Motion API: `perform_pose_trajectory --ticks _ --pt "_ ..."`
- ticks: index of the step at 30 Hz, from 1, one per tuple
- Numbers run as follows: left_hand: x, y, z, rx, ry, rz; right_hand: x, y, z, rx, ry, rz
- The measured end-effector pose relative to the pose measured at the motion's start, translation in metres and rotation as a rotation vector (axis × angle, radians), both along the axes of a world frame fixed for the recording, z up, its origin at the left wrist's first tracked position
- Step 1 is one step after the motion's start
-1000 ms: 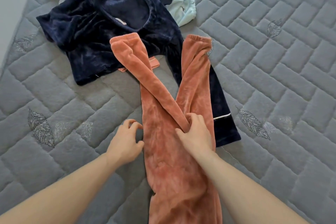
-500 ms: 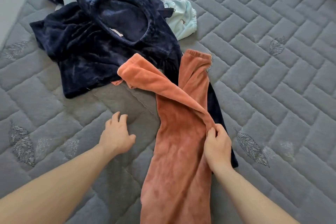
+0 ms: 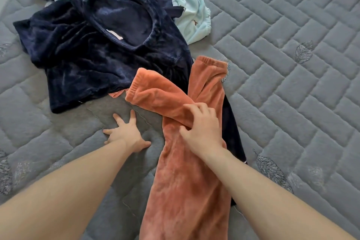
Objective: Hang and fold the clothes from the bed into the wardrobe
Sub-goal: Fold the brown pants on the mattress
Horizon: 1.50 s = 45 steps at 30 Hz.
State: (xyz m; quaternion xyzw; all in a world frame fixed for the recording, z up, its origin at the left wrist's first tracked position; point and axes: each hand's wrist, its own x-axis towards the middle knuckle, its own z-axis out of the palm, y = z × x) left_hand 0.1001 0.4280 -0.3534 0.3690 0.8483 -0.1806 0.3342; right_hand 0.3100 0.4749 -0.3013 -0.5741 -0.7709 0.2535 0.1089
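Left hand (image 3: 127, 132) has slid forward (fingers splayed flat); right hand (image 3: 202, 128) grips orange trousers (image 3: 185, 181).

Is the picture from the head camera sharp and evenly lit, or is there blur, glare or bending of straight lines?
Head view: soft, even daylight, no glare; the dark navy velvet garment shows only a faint sheen. The right hand, gripping the fuzzy orange trousers, is slightly motion-blurred. The quilted grey bedcover's seams curve toward the edges from the wide-angle lens.

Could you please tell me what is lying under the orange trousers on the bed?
A navy garment shows beside the orange trousers, running beneath them; how far is hidden.
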Motion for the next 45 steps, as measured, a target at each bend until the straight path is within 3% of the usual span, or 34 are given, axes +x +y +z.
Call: perform_pose_trajectory --ticks 5,7,10,12,14,18,21,24,27,29,31,33,35,38,42,45 --pt "-0.002 0.009 -0.005 -0.034 0.014 -0.001 -0.03 0.026 -0.019 0.085 -0.316 0.112" --pt "-0.002 0.009 -0.008 -0.026 0.019 -0.004 -0.03 0.038 -0.021 0.125 -0.347 0.138" --pt "-0.002 0.009 -0.009 -0.015 0.009 0.005 -0.025 0.057 -0.014 -0.008 -0.015 0.078" --pt "-0.001 0.008 -0.008 -0.004 -0.005 0.027 -0.021 0.071 -0.001 -0.102 0.346 -0.13" --pt "0.0 0.008 -0.008 0.005 -0.012 0.032 -0.013 0.087 0.007 -0.081 0.534 -0.382" --pt "0.001 0.008 -0.009 0.012 -0.009 0.038 0.014 0.121 0.005 -0.177 0.603 -0.795" --pt "0.001 0.006 -0.012 0.022 0.003 0.032 0.036 0.123 -0.011 -0.335 0.412 -0.885" --pt "0.002 0.006 -0.015 0.03 0.006 0.032 0.043 0.115 -0.021 -0.19 0.253 -0.694" --pt "0.002 0.006 -0.016 0.027 0.006 0.035 0.034 0.112 -0.019 0.12 0.132 -0.198" --pt "0.001 0.005 -0.016 0.025 0.006 0.036 0.023 0.116 -0.016 0.161 0.005 0.073" --pt "0.001 0.005 -0.017 0.029 0.006 0.031 0.016 0.126 -0.013 0.165 0.012 0.137" --pt "0.0 0.005 -0.017 0.03 0.006 0.028 0.012 0.143 -0.005 0.11 0.196 -0.051" --pt "0.0 0.006 -0.017 0.027 0.01 0.025 0.012 0.165 0.004 -0.011 0.373 -0.378" --pt "0.001 0.005 -0.018 0.026 0.012 0.02 0.018 0.189 0.008 -0.204 0.422 -0.724" --pt "0.001 0.006 -0.017 0.033 0.017 0.013 0.024 0.193 -0.014 -0.479 0.299 -0.858" --pt "0.001 0.005 -0.016 0.031 0.011 0.007 0.022 0.188 -0.024 -0.505 0.356 -0.839"
